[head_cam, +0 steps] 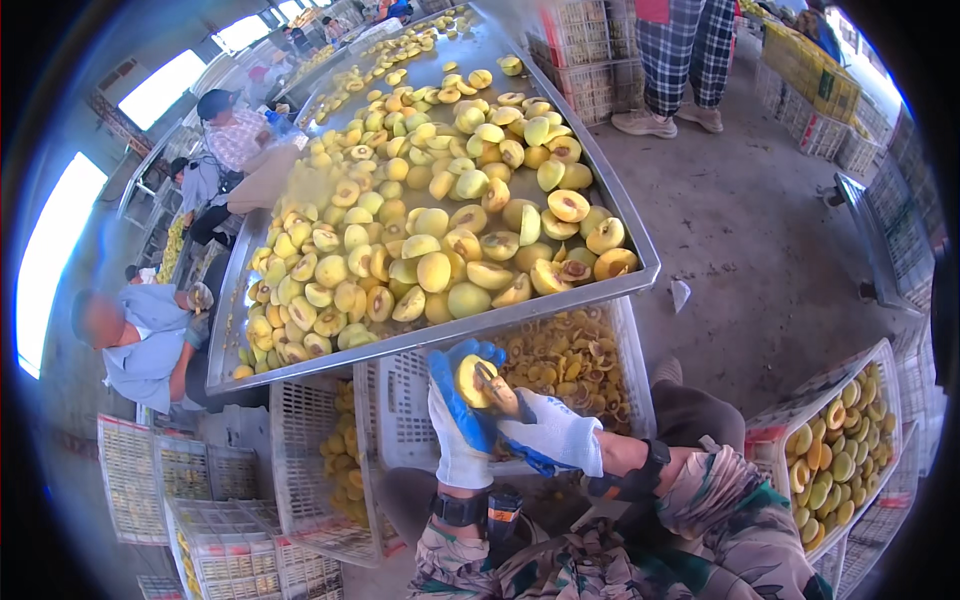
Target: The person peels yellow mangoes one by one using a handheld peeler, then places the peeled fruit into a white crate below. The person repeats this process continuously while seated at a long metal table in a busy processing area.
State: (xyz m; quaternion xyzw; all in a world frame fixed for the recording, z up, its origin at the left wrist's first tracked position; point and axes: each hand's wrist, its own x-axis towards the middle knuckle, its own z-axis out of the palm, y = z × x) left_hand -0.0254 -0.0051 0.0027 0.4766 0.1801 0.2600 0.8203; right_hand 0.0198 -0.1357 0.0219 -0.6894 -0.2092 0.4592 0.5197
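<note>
My left hand [459,439], in a white knit glove with a blue coated palm, cups a yellow peach half [472,381] with its cut face up. Gripped in my similarly gloved right hand [555,431] is a small hand tool [504,396] with a brown handle, its thin metal end against the peach's cut face. Both hands are above a white plastic crate [628,360] of peach scraps [566,360]. Just beyond them, a metal-rimmed table [450,336] bears a heap of halved peaches [420,247], many showing brown pit centres.
A crate of peach halves [840,457] stands at my right, another crate [315,465] at my left. Stacked crates [225,547] fill the lower left. A seated person [150,337] works at the left; someone in plaid trousers [679,52] stands beyond the table.
</note>
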